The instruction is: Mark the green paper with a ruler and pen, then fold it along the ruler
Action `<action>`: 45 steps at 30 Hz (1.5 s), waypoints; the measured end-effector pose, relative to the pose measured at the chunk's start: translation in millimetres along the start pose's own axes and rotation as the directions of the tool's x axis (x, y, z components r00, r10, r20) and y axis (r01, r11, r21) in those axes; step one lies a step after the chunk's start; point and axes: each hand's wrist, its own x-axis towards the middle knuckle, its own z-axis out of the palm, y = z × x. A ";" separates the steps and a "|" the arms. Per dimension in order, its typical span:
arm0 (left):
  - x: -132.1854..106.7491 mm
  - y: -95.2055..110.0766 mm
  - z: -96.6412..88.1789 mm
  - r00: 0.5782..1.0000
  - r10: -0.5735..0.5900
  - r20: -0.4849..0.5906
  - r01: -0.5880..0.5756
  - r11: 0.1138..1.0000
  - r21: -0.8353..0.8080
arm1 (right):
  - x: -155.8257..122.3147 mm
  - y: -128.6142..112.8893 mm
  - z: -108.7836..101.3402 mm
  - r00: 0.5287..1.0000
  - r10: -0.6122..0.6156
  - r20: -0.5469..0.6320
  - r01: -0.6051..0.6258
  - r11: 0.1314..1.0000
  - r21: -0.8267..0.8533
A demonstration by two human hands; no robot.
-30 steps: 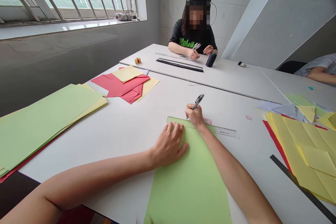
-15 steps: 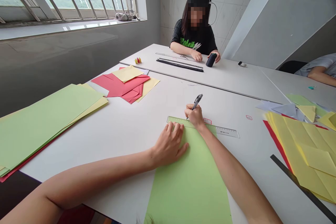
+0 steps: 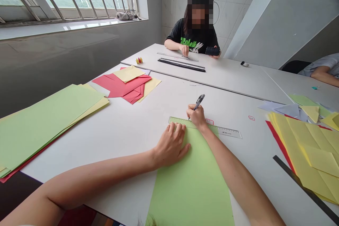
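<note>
A grey bundle (image 3: 125, 16) and red-capped bottle (image 3: 131, 3) rest on the windowsill (image 3: 87, 25).

White surface (image 3: 127, 127) has a green sheet (image 3: 190, 183) up front, with a clear ruler (image 3: 230, 133) jutting past its edge. There's a paper stack (image 3: 47, 123) on the left, red and yellow papers (image 3: 116, 86) past it, and creased yellow sheets (image 3: 315, 144) plus a dark strip (image 3: 284, 167) over right.

Green lettering crosses the black shirt (image 3: 198, 39) opposite me; I make out roughly "obei", with its first and last letters unclear. The ruler (image 3: 224, 131) carries a scale and a small dark brand mark, both too tiny to read. Two red-edged labels (image 3: 251, 118) on the surface (image 3: 127, 127) defeat me too.
</note>
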 end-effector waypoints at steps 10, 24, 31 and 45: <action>-0.2 -0.4 0.7 1.000 0.003 -0.013 -0.003 1.000 -0.013 | 0.9 0.6 0.0 1.000 0.002 -0.009 -0.002 1.000 0.026; -0.2 -0.7 1.9 1.000 0.006 -0.016 -0.006 1.000 -0.003 | 1.6 3.4 0.7 0.999 0.005 -0.035 0.001 0.987 0.160; 0.2 -2.2 4.5 0.999 0.020 -0.034 -0.020 1.000 -0.013 | 15.5 4.9 -18.7 0.993 0.029 -0.113 0.004 0.958 0.286; 13.3 -42.4 6.9 0.996 0.080 -0.051 -0.082 0.996 -0.034 | -72.5 10.0 -42.7 0.960 -0.264 0.089 0.273 0.826 -0.493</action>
